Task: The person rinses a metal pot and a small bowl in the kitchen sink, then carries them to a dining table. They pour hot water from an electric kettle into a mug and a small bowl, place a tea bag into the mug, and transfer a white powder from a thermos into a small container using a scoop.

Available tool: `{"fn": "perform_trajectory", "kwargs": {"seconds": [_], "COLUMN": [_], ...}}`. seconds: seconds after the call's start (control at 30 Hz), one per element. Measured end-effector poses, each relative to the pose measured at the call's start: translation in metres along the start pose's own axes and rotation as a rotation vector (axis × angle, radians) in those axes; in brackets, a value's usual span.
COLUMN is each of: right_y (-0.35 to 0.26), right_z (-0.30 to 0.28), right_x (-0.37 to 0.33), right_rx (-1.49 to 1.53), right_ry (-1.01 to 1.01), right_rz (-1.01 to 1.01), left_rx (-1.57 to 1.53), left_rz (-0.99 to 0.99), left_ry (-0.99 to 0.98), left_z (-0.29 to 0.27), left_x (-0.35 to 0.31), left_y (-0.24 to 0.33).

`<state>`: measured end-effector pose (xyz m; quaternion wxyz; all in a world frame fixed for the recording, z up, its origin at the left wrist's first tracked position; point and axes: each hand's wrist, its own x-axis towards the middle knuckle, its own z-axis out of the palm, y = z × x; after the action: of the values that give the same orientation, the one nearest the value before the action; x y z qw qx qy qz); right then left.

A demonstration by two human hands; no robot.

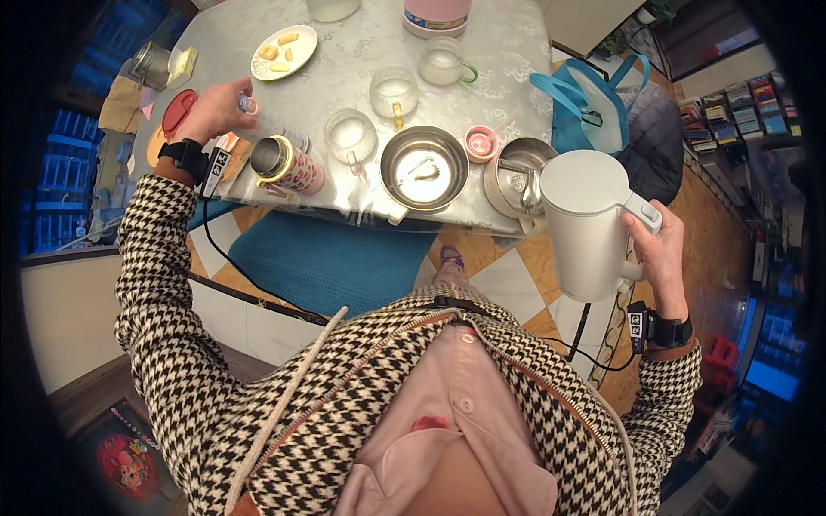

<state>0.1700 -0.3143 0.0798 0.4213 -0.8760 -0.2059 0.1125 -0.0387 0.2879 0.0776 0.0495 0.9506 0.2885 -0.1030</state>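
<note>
My right hand (662,249) is wrapped round the handle of a white lidded electric kettle (585,232), held upright beyond the table's near right edge. At the left of the table, my left hand (215,112) closes round the neck of what looks like a clear bottle (280,127); its cap end shows at the fingers. Just nearer to me stands an uncapped thermos flask (301,172) with a red pattern and a steel mouth. A steel bowl (447,172) and a steel pot (499,185) with a spoon in it lie between the hands.
Glass mugs (351,138) stand beyond the thermos. A pink lid (481,143) lies between bowl and pot. Farther back are a plate (301,62) with food pieces and a pink container (437,15). A blue bag (589,116) sits right of the table; a blue-covered seat (331,262) is nearer.
</note>
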Motion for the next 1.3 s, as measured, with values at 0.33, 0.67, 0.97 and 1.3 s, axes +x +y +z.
{"fn": "perform_trajectory", "kwargs": {"seconds": [0.33, 0.67, 0.97, 1.3], "right_y": [-0.012, -0.049, -0.011, 0.033], "right_z": [-0.034, -0.069, 0.023, -0.009], "right_x": [0.033, 0.135, 0.273, 0.271], "right_rx": [0.068, 0.491, 0.759, 0.625], "right_ry": [0.053, 0.160, 0.169, 0.159], "right_rz": [-0.017, -0.331, -0.325, -0.333], "left_rx": [0.055, 0.051, 0.012, -0.093], "left_rz": [-0.056, -0.109, -0.200, -0.224], "left_ry": [0.109, 0.120, 0.044, 0.059], "left_z": [0.022, 0.013, 0.008, -0.046], "left_x": [0.008, 0.011, 0.038, 0.027], "left_y": [0.003, 0.018, 0.053, 0.105]}}
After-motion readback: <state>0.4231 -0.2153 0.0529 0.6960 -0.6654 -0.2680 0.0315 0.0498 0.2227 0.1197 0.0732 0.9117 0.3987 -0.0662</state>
